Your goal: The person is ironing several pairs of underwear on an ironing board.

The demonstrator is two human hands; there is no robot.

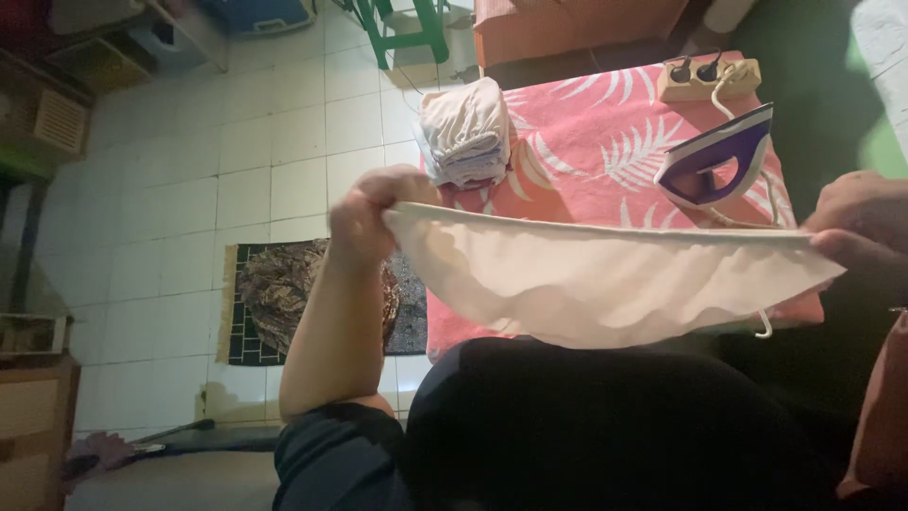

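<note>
Two hands (364, 222) (856, 222) pinch your cloth (605, 279) taut by its corners; loosen either grip and it could sag onto the iron (714, 161) behind.

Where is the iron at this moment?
In the head view, the purple and white iron stands on the pink leaf-print cover at upper right, just below the beige power strip, beyond the stretched white cloth.
</note>
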